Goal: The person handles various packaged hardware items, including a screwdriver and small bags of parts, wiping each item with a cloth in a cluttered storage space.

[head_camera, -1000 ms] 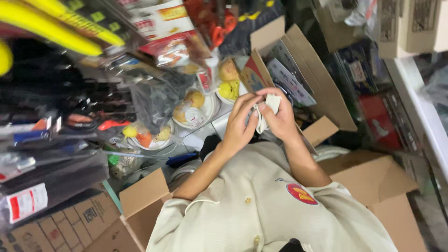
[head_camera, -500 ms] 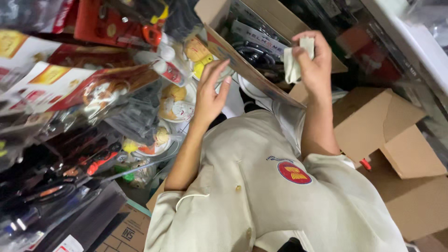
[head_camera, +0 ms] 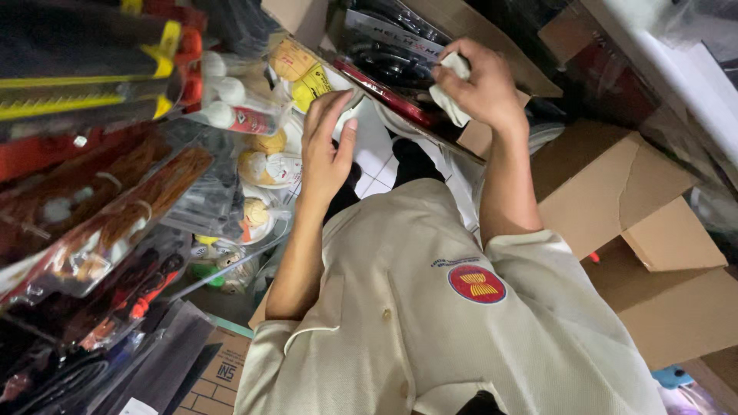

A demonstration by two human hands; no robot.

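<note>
My right hand [head_camera: 484, 88] is closed around a crumpled white cloth [head_camera: 448, 101] and presses it against a flat black packaged item with a red edge [head_camera: 388, 65]. That item stands tilted in an open cardboard box [head_camera: 492, 46]. My left hand [head_camera: 327, 146] is spread with its fingers apart, and the fingertips touch the lower left edge of the same package. Nothing is held in it. Both forearms reach forward from my beige short-sleeved shirt [head_camera: 430, 323], which has a round red badge.
Racks of packaged hardware and tools [head_camera: 100, 192] crowd the left side, with white bottles [head_camera: 223, 100] and yellow-capped packets [head_camera: 296, 69] beyond my left hand. Open cardboard boxes [head_camera: 646, 223] stand at the right, and another carton [head_camera: 219, 369] lies at the lower left.
My hands were together on the cloth a second ago and have separated. The right hand carried the cloth up to the package in the box, and the left moved to its edge.
</note>
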